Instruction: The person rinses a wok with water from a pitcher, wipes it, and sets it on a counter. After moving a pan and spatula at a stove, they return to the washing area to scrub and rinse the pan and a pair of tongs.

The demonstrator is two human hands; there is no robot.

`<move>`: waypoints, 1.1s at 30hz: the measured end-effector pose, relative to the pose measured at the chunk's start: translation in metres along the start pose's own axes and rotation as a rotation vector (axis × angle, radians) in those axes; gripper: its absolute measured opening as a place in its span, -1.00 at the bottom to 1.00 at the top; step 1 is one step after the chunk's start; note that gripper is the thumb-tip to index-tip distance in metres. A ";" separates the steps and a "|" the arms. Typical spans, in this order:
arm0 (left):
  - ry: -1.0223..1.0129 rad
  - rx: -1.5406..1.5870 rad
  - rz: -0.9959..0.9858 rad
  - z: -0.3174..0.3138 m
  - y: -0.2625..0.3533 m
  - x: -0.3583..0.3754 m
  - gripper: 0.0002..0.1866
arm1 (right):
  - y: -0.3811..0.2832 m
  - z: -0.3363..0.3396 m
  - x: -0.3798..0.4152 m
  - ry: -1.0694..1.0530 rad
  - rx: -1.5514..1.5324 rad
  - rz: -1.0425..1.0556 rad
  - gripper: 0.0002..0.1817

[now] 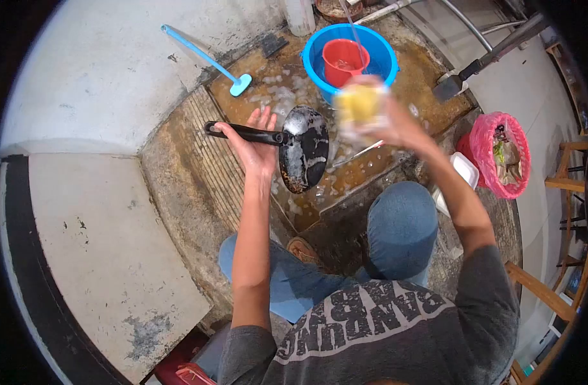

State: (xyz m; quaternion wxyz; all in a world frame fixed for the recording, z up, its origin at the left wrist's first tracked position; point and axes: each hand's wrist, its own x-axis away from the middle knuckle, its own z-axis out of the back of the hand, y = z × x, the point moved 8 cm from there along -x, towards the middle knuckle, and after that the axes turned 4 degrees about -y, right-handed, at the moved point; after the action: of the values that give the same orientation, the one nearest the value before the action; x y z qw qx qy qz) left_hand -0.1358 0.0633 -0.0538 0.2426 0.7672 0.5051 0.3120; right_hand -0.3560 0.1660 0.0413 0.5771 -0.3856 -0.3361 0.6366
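A black frying pan [305, 149] hangs tilted on its side over the wet floor, with white suds on its surface. My left hand [255, 146] holds its handle, the thumb hooked over it and the other fingers stretched out behind. To the right of the pan, apart from it, my right hand [397, 125] is smeared by motion. In it is a yellow sponge [360, 104], blurred, with whitish edges. Behind the sponge stands a blue basin [311, 61] holding a red plastic bucket [346, 59], into which a thin stream of water seems to run.
A light-blue brush [241, 85] leans against the wall at the left. Foamy water covers the brown floor [361, 168]. At the right stand a pink-lined waste bin [483, 151] and a white container [465, 168]. A low concrete ledge [345, 202] crosses in front of my knees.
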 end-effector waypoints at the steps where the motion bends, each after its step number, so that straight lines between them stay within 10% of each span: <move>1: 0.033 -0.023 -0.012 -0.004 0.001 0.002 0.14 | 0.000 -0.031 -0.028 -0.001 0.132 0.264 -0.26; 7: -0.033 0.124 0.050 0.000 0.002 0.000 -0.09 | -0.009 -0.155 -0.097 -0.075 -0.203 0.360 -0.31; 18: -0.269 0.318 0.050 -0.021 0.027 0.009 -0.08 | -0.032 -0.149 -0.130 0.106 -0.127 0.377 -0.31; 22: 0.010 -0.169 -0.156 0.013 0.021 -0.016 -0.36 | -0.036 -0.137 -0.140 0.145 -0.077 0.391 -0.35; 25: -0.122 -0.119 0.073 0.017 0.021 -0.019 -0.43 | -0.026 -0.127 -0.144 0.287 -0.161 0.326 -0.40; 30: -0.310 -1.030 -0.027 -0.012 0.013 0.000 -0.34 | -0.003 -0.134 -0.150 0.297 -0.251 0.227 -0.52; 33: -0.280 -1.072 -0.153 -0.016 0.018 0.000 -0.51 | -0.004 -0.146 -0.134 0.354 -0.052 0.220 -0.42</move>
State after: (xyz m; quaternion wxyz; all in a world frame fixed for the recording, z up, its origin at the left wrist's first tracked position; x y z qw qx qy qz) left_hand -0.1367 0.0573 -0.0305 0.6853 0.5318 0.2932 0.4019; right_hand -0.2209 0.0309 -0.0105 0.5439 -0.5405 -0.2017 0.6093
